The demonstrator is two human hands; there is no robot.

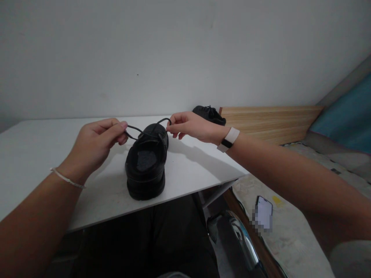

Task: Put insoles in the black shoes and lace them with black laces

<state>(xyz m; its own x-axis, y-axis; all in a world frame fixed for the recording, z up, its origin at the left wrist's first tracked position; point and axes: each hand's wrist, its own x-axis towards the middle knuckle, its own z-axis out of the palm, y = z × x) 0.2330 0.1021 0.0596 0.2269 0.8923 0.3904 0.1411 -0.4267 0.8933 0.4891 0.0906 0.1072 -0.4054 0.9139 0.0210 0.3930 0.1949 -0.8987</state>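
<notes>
A black shoe (146,177) stands upright on the white table, its heel toward me. Black shoelace (149,134) loops out to both sides above its tongue. To the left of the shoe, my left hand (100,141) pinches one loop of the lace between thumb and fingers. On the other side my right hand (187,125) pinches the lace's other loop close over the shoe's front. Both hands are raised off the table. The lace's crossing sits low over the shoe; I cannot tell whether it is knotted.
Another black shoe (210,114) with a tied lace sits at the table's back right, by a wooden board (269,121). The white table (191,173) meets the wall behind. A phone (263,212) lies on a bed at right, beyond a shiny chair part (240,235).
</notes>
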